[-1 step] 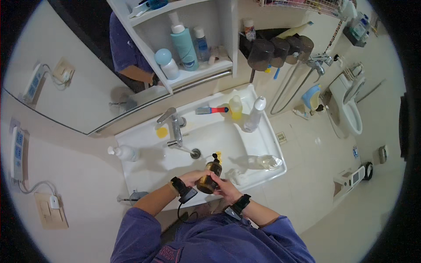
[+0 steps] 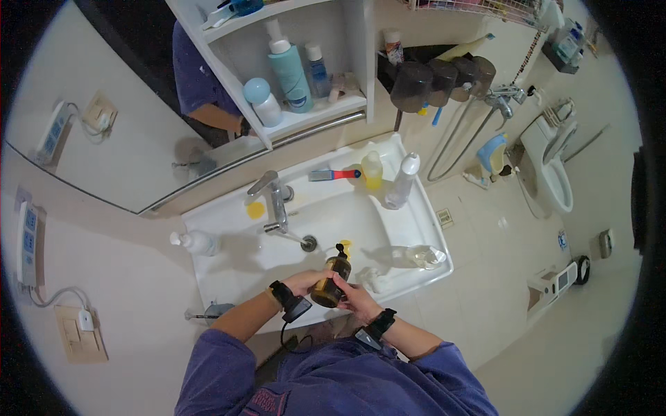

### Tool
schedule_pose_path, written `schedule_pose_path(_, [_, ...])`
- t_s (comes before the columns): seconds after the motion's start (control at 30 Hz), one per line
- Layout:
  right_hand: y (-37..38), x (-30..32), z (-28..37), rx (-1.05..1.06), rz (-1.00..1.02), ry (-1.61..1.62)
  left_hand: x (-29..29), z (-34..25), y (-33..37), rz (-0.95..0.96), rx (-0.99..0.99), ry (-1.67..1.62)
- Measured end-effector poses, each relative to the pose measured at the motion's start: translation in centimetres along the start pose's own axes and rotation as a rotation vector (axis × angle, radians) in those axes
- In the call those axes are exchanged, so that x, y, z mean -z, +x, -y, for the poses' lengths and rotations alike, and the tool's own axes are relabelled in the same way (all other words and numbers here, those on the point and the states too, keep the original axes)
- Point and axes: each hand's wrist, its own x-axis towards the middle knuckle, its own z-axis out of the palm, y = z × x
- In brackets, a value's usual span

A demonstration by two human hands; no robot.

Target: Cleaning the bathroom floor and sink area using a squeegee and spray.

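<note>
Over the front of the white sink [image 2: 236, 277], my hands hold a dark amber pump bottle [image 2: 326, 292] with a black pump head, tilted with its top pointing away from me. My left hand [image 2: 304, 281] is closed around its left side. On the right side of the bottle, my right hand [image 2: 355, 298] grips with the thumb across it. A small yellow item [image 2: 346, 245] lies in the basin just beyond the pump head. Thin water runs from the chrome faucet [image 2: 279, 208] toward the drain [image 2: 309, 243]. A whitish crumpled item [image 2: 375, 279] rests right of my right hand.
A white pump bottle [image 2: 197, 243] stands left; a yellow oval piece [image 2: 256, 209] lies beside the faucet. At the back are a red-and-blue-handled comb [image 2: 335, 175], a yellowish bottle [image 2: 372, 171] and a clear bottle [image 2: 402, 184]. Another clear container [image 2: 425, 257] sits on the right rim. Above hangs an open shelf [image 2: 326, 111].
</note>
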Motion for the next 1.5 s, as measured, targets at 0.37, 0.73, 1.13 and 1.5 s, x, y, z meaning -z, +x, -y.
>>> schedule_pose_path(0.37, [-2.2,0.9,0.7,0.130,0.235,-0.623,-1.6,0.5,-5.2,-0.061,-0.079,0.431])
schedule_pose_path(0.73, [-9.3,13.0,0.1,0.460,-0.493,-0.874,-8.0,-2.5,-0.8,-0.563,-0.735,0.884])
schedule_pose_path(1.13, [-8.6,10.4,-2.3,0.474,-0.273,-1.094,-13.0,-8.5,15.7,-0.785,-0.909,0.814])
schedule_pose_path(1.5, [-2.1,9.3,-1.4,0.796,-0.437,-1.566,-12.5,-6.7,13.7,-0.672,-1.018,0.906])
